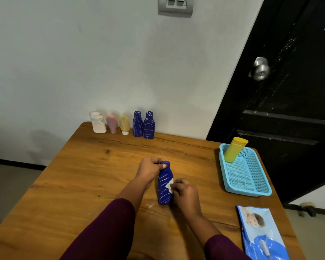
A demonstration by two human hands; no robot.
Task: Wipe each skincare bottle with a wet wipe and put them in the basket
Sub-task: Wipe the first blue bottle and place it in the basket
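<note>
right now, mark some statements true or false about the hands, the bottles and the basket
1. The left hand grips the blue bottle at its cap. True.
2. The right hand holds nothing. False: its fingers pinch a white wipe against that bottle.
3. The basket holds one yellow bottle. True.
4. The wipes pack lies in the basket. False: it lies on the table.
5. Three bottles stand by the wall. False: five bottles do.

Wooden table (pixel 83 184), black door (pixel 289 109), wall switch (pixel 175 5)
</note>
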